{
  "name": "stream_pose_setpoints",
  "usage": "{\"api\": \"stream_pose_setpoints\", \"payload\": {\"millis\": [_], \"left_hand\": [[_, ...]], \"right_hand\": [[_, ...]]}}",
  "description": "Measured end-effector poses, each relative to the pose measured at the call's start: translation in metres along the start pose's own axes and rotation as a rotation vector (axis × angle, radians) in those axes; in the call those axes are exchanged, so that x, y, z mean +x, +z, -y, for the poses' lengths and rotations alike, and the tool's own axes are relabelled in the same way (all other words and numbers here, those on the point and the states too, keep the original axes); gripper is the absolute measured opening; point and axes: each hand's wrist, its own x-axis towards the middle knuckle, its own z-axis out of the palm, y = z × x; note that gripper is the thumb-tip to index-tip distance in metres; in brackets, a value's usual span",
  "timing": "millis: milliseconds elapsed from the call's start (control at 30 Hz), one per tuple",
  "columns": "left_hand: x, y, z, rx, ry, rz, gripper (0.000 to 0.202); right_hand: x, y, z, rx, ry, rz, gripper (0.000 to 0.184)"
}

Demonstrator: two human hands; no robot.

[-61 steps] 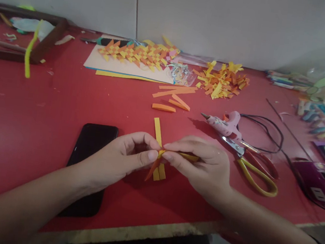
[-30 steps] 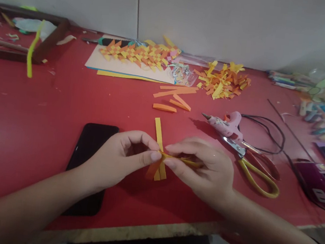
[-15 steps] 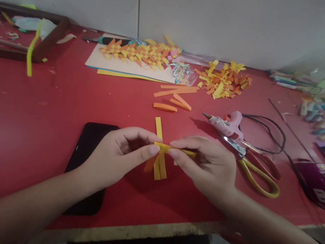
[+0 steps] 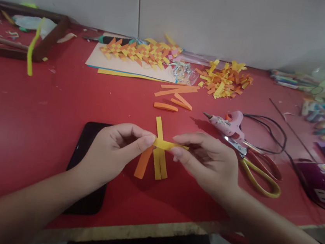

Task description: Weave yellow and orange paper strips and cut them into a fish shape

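Note:
A yellow paper strip (image 4: pixel 164 144) stretches between my two hands, above the red table. My left hand (image 4: pixel 115 148) pinches its left end between thumb and fingertips. An orange paper strip (image 4: pixel 143 163) slants down from beneath those fingertips; whether it is joined to the yellow one I cannot tell. My right hand (image 4: pixel 209 162) has the thumb and fingers closed around the strip's right part, and the tip sticks out past the thumb. Under the held strip, more yellow strips (image 4: pixel 160 166) lie on the table, pointing away from me and toward me.
A black phone (image 4: pixel 84 191) lies under my left wrist. To the right are a pink glue gun (image 4: pixel 228 125) with its cord and scissors (image 4: pixel 259 176). Loose orange strips (image 4: pixel 165 106), a scrap pile (image 4: pixel 226 80) and woven paper pieces (image 4: pixel 141 53) lie farther back. A wooden frame (image 4: pixel 50 38) stands left.
The yellow strip now lies more open and flat between my hands, which have moved slightly apart. The orange strip has swung out to the left.

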Motion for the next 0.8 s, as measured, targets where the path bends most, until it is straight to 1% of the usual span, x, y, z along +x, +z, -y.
{"api": "stream_pose_setpoints", "payload": {"millis": [67,267,400,533,667,800], "left_hand": [[0.0006,-0.0003,0.0001,0.002,-0.016,-0.021,0.015],[0.0007,-0.0006,-0.0012,0.066,-0.008,-0.056,0.021],[0.0009,-0.0022,0.0006,0.124,-0.006,-0.051,0.025],[0.0018,-0.0017,0.0000,0.149,0.021,-0.006,0.025],[0.0017,0.0002,-0.0026,0.132,0.043,0.098,0.019],[0.0016,0.0024,-0.0017,0.114,0.013,0.175,0.014]], "right_hand": [[0.0006,-0.0009,0.0001,0.012,0.015,-0.004,0.009],[0.0013,0.0004,-0.0014,0.056,0.025,0.004,0.006],[0.0006,0.0025,-0.0039,0.099,0.036,0.023,0.008],[0.0030,0.0023,-0.0036,0.105,0.028,0.063,0.010],[0.0058,0.0014,-0.0014,0.029,0.019,0.159,0.013],[0.0062,0.0020,-0.0008,-0.012,-0.040,0.201,0.007]]}}
